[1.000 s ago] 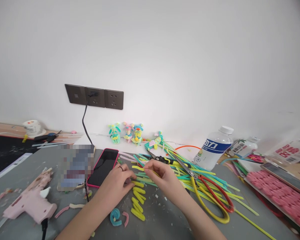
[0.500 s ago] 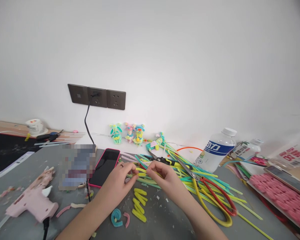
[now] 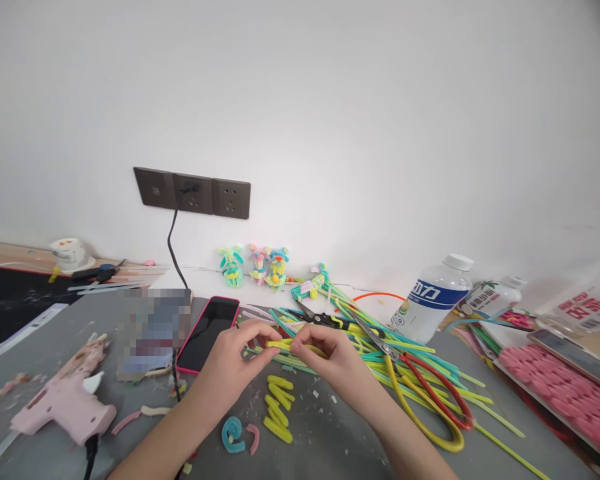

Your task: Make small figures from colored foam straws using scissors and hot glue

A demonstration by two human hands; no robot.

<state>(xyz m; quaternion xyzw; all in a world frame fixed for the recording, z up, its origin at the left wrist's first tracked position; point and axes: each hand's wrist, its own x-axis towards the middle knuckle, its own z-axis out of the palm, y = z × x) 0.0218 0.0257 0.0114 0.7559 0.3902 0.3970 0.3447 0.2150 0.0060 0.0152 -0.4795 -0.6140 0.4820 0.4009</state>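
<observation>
A yellow pipe cleaner spans the short gap between my two hands. My left hand pinches one end between thumb and fingers. Thumb and fingertips of my right hand are closed on the same strand, the rest of which is partly hidden by the hand. Just below them on the grey mat lie several short folded yellow pipe cleaner pieces. A blue curled piece and a small pink bent piece are close by. Behind and right of my right hand spreads a pile of loose pipe cleaners.
Red-and-yellow-handled scissors and black-and-yellow pliers lie on the pile. A pink glue gun and a pink-edged phone are at left. Small pipe cleaner figures stand by the wall; a bottle is at right.
My hands have come together over the mat, and the yellow pipe cleaner is now pinched between both. The left hand has turned and shifted slightly right; the view moved a little.
</observation>
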